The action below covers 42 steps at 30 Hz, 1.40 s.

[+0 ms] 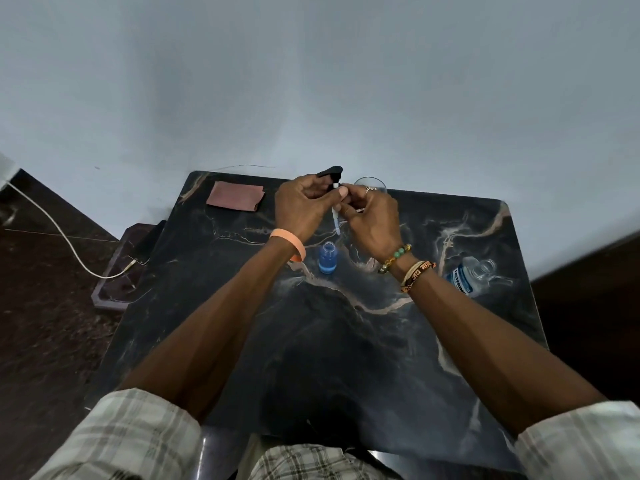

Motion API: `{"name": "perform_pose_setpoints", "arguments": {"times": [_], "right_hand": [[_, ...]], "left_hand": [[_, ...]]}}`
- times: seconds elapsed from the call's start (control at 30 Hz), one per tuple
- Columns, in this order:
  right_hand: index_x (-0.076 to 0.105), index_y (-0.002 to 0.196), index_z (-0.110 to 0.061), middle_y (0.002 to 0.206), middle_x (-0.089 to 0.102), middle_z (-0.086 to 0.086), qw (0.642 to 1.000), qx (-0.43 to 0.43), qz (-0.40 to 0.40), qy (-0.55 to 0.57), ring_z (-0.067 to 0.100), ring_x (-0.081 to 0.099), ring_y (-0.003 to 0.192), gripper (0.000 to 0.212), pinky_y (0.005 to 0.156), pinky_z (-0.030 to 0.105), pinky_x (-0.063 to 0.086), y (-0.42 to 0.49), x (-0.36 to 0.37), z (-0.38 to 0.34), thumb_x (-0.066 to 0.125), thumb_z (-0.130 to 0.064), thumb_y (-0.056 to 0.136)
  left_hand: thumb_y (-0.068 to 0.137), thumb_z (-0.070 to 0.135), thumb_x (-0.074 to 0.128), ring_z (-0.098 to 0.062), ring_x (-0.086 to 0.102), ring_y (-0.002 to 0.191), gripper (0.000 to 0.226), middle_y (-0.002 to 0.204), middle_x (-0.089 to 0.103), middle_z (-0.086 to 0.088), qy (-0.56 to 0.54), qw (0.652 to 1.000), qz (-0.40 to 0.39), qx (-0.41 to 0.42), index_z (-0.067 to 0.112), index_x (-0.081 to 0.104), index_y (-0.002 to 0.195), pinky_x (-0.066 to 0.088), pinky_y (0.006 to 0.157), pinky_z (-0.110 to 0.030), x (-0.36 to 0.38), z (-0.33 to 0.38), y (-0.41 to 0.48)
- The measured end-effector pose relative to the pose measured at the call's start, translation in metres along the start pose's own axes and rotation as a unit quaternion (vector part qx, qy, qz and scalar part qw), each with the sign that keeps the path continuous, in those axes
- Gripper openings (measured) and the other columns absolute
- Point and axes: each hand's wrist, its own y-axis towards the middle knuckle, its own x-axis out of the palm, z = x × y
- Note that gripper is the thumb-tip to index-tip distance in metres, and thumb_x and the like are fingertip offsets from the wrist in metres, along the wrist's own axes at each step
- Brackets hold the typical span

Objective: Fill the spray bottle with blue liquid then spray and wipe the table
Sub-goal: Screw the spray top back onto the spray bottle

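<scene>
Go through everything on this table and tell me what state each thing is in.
Spray bottle: upright, uncapped, holds blue liquid.
Spray head: off the bottle, pinched by left hand and right hand.
Clear bottle: lying on its side, looks empty.
Cloth: folded, lying flat.
Glass: upright, contents hidden.

I see a pale blue-grey wall (pixel 311 81) filling the upper half, dimly lit. Against it stands a black table (pixel 346 341) veined in tan. Dark speckled floor (pixel 45 323) lies on both sides. A low dark stand (pixel 114 292) sits just left of the table, a white cable (pixel 62 233) running onto it.
</scene>
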Motion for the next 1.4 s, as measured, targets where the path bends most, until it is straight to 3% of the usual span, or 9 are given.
{"name": "perform_pose_setpoints", "arguments": {"times": [0.13,0.27,0.47,0.7,0.9,1.0,1.1,1.3,1.4], "right_hand": [[0.074,0.092,-0.014,0.074,0.071,-0.002,1.0,0.0,-0.01,0.015,0.014,0.068,0.072,0.006,0.068,0.037,0.059,-0.003,-0.003,0.001,0.072,-0.015,0.086],[0.075,0.097,-0.017,0.077,0.072,-0.004,0.999,0.011,-0.014,0.028,0.011,0.069,0.073,0.012,0.067,0.03,0.059,-0.006,0.0,0.004,0.073,-0.014,0.085],[0.073,0.108,-0.014,0.086,0.074,0.001,0.997,0.026,-0.026,0.063,0.015,0.071,0.082,0.024,0.076,0.04,0.06,-0.013,0.011,0.017,0.074,-0.01,0.085],[0.073,0.11,-0.015,0.089,0.075,0.0,0.998,0.034,-0.029,0.042,0.012,0.071,0.083,0.025,0.075,0.038,0.061,-0.017,0.023,0.032,0.072,-0.009,0.085],[0.074,0.109,-0.015,0.093,0.075,0.0,0.998,0.044,-0.049,0.011,0.01,0.07,0.084,0.025,0.075,0.031,0.06,-0.02,0.031,0.048,0.073,-0.012,0.085],[0.073,0.108,-0.016,0.091,0.075,-0.002,0.997,0.045,-0.057,-0.009,0.006,0.068,0.08,0.022,0.07,0.018,0.056,-0.02,0.035,0.054,0.073,-0.013,0.086],[0.073,0.106,-0.017,0.089,0.074,-0.004,0.997,0.045,-0.057,-0.028,0.003,0.065,0.075,0.022,0.06,0.002,0.044,-0.018,0.039,0.057,0.072,-0.009,0.086],[0.074,0.108,-0.015,0.09,0.075,-0.002,0.997,0.023,-0.059,-0.037,0.004,0.064,0.076,0.023,0.061,0.002,0.042,-0.016,0.037,0.057,0.072,-0.013,0.085],[0.075,0.107,-0.016,0.089,0.075,-0.001,0.995,0.004,-0.085,-0.058,0.005,0.064,0.075,0.022,0.06,0.002,0.039,-0.018,0.035,0.06,0.073,-0.017,0.085]], "left_hand": [[0.072,0.016,0.086,-0.001,0.071,0.077,0.024,0.08,0.073,0.014,-0.009,1.0,-0.012,-0.004,0.016,0.075,0.093,0.053,0.069,-0.012,0.001,0.001,-0.004],[0.072,0.014,0.086,-0.005,0.072,0.08,0.026,0.084,0.075,0.006,-0.005,1.0,-0.011,-0.006,0.013,0.075,0.096,0.056,0.073,-0.018,-0.001,-0.003,-0.008],[0.071,0.015,0.086,-0.01,0.072,0.082,0.024,0.086,0.075,0.001,0.029,0.999,-0.015,-0.018,0.014,0.075,0.092,0.059,0.077,-0.026,-0.002,-0.018,-0.012],[0.072,0.017,0.086,-0.008,0.072,0.081,0.029,0.089,0.075,0.001,0.076,0.997,-0.015,-0.018,0.012,0.075,0.099,0.061,0.077,-0.031,-0.001,-0.04,-0.015],[0.07,0.017,0.087,-0.009,0.072,0.082,0.03,0.09,0.076,0.001,0.073,0.996,-0.025,-0.049,0.016,0.075,0.098,0.061,0.077,-0.037,0.002,-0.061,-0.019],[0.07,0.016,0.087,-0.011,0.073,0.082,0.031,0.09,0.076,-0.001,0.048,0.996,-0.008,-0.077,0.014,0.075,0.099,0.061,0.077,-0.04,0.004,-0.066,-0.019],[0.071,0.016,0.086,-0.009,0.073,0.082,0.032,0.09,0.076,0.001,0.048,0.996,-0.01,-0.074,0.013,0.075,0.101,0.061,0.077,-0.036,0.007,-0.067,-0.018],[0.072,0.016,0.086,0.0,0.07,0.077,0.026,0.082,0.072,0.012,0.053,0.997,-0.02,-0.054,0.018,0.073,0.094,0.057,0.07,-0.017,0.002,-0.067,-0.019],[0.072,0.009,0.085,0.001,0.069,0.075,0.025,0.081,0.072,0.008,0.057,0.996,-0.044,-0.056,0.015,0.072,0.092,0.055,0.069,-0.015,-0.001,-0.072,-0.023]]}}
